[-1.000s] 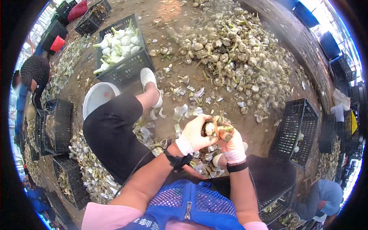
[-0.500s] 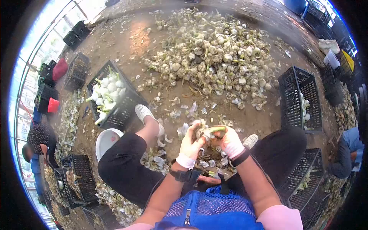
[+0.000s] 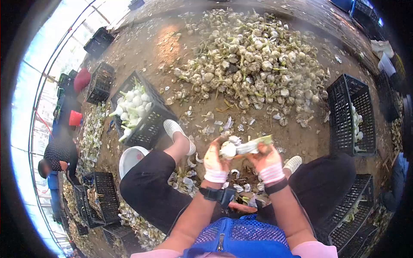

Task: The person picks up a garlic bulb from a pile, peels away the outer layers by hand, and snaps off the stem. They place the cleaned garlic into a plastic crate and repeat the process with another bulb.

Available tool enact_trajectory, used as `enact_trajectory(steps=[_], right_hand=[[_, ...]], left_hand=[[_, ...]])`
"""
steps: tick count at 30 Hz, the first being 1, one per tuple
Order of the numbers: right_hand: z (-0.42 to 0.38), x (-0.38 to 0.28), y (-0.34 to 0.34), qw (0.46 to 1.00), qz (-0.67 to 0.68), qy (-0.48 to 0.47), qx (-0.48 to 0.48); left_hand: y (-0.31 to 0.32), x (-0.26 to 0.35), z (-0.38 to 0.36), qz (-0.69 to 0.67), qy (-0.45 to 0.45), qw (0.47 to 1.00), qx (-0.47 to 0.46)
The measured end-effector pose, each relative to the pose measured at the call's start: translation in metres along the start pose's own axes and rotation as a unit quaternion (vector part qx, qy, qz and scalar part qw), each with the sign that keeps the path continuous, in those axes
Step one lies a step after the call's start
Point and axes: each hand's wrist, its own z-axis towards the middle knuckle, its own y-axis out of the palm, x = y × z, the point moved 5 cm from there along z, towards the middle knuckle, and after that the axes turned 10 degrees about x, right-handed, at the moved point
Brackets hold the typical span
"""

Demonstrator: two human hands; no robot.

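Between my two hands is a garlic bulb with a thick pale stem pointing right, its skin partly peeled. My left hand, in a whitish glove, is closed round the bulb end. Fingers of my right hand, gloved too, grip the stem side. Loose peels lie on the ground below and around my hands. Beyond them rises a large heap of unpeeled garlic. Clean white bulbs fill part of the black crate to the left.
A white basin sits by my left knee. Black crates stand at the right, lower right and lower left. One person bends at the far left; another person's blue sleeve shows at the right edge.
The view has shifted, so the surroundings appear further right. My hands have turned the garlic, and its bulb and long stem now show more plainly, with the stem pointing right.
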Motion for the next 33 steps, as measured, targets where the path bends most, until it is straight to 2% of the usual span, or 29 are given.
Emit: enact_trajectory(steps=[1, 2, 3, 4, 5, 6, 8, 9, 10, 12, 13, 14, 15, 16, 17, 18, 20, 22, 24, 25, 26, 28, 29, 30, 32, 33], right_hand=[[0.004, -0.012, -0.003, 0.997, 0.075, 0.024, -0.02], [0.012, -0.024, -0.014, 0.999, -0.003, -0.039, 0.009], [0.043, -0.024, -0.048, 0.994, -0.081, -0.051, 0.047], [0.066, -0.023, -0.078, 0.981, -0.16, -0.066, 0.085], [0.036, -0.014, -0.053, 0.798, -0.593, -0.103, -0.02], [0.021, 0.011, -0.04, 0.799, -0.589, -0.081, -0.088], [-0.02, 0.03, -0.015, 0.724, -0.668, -0.091, -0.147], [-0.035, 0.034, 0.008, 0.825, -0.536, -0.046, -0.172], [-0.043, 0.033, 0.023, 0.904, -0.384, -0.002, -0.188], [-0.032, 0.023, -0.004, 0.906, -0.398, -0.069, -0.124], [-0.033, 0.017, -0.004, 0.908, -0.391, -0.076, -0.128], [-0.034, 0.01, -0.003, 0.91, -0.385, -0.081, -0.133], [-0.036, 0.005, 0.0, 0.908, -0.389, -0.082, -0.132], [-0.04, 0.002, 0.006, 0.905, -0.399, -0.078, -0.128], [-0.042, 0.001, 0.009, 0.901, -0.409, -0.073, -0.126], [-0.042, 0.001, 0.01, 0.9, -0.412, -0.068, -0.128], [-0.042, 0.001, 0.013, 0.85, -0.493, -0.097, -0.157], [-0.041, 0.002, 0.009, 0.831, -0.532, -0.084, -0.141], [-0.043, 0.002, 0.006, 0.799, -0.58, -0.089, -0.133], [-0.045, 0.001, 0.008, 0.781, -0.595, -0.105, -0.159], [-0.048, 0.0, 0.01, 0.779, -0.597, -0.105, -0.161], [-0.055, 0.004, 0.01, 0.844, -0.512, -0.032, -0.157], [-0.056, 0.005, 0.01, 0.858, -0.486, -0.013, -0.164], [-0.056, 0.006, 0.007, 0.856, -0.491, -0.011, -0.164], [-0.051, 0.009, 0.002, 0.868, -0.457, 0.008, -0.193], [-0.048, 0.012, 0.0, 0.904, -0.365, 0.057, -0.216]], left_hand=[[-0.002, 0.008, 0.003, -0.088, -0.091, 0.991, -0.037], [-0.004, 0.018, 0.004, -0.177, -0.178, 0.965, -0.073], [-0.013, 0.022, 0.007, -0.185, -0.185, 0.964, -0.038], [-0.011, 0.033, 0.003, -0.15, -0.169, 0.972, 0.068], [-0.006, 0.037, 0.002, -0.15, -0.131, 0.98, 0.027], [-0.004, 0.04, -0.001, -0.151, -0.091, 0.984, -0.009], [0.008, 0.042, -0.014, -0.057, -0.021, 0.995, -0.076], [0.015, 0.038, -0.026, -0.008, -0.051, 0.995, -0.087], [0.017, 0.024, -0.037, 0.057, -0.017, 0.987, -0.148], [0.022, 0.016, -0.053, 0.197, 0.09, 0.949, -0.229], [0.032, 0.032, -0.049, 0.271, 0.17, 0.921, -0.223], [0.035, 0.031, -0.05, 0.087, -0.029, 0.99, -0.105], [0.034, 0.047, -0.041, 0.241, 0.087, 0.959, -0.125], [0.033, 0.062, -0.033, 0.387, 0.199, 0.89, -0.138], [0.044, 0.074, -0.037, 0.432, 0.325, 0.831, -0.134], [0.043, 0.074, -0.04, 0.433, 0.324, 0.831, -0.127], [0.047, 0.074, -0.049, 0.525, 0.416, 0.729, -0.14], [0.046, 0.07, -0.051, 0.529, 0.432, 0.719, -0.126], [0.045, 0.062, -0.051, 0.596, 0.401, 0.68, -0.144], [0.044, 0.06, -0.051, 0.604, 0.397, 0.677, -0.14], [0.045, 0.062, -0.049, 0.603, 0.398, 0.678, -0.137], [0.036, 0.06, -0.039, 0.539, 0.269, 0.788, -0.124], [0.021, 0.049, -0.031, 0.444, 0.149, 0.877, -0.11], [0.012, 0.04, -0.022, 0.361, 0.072, 0.924, -0.102], [-0.004, 0.032, -0.021, 0.375, 0.061, 0.923, -0.056], [-0.007, 0.03, -0.022, 0.372, 0.058, 0.925, -0.051]])
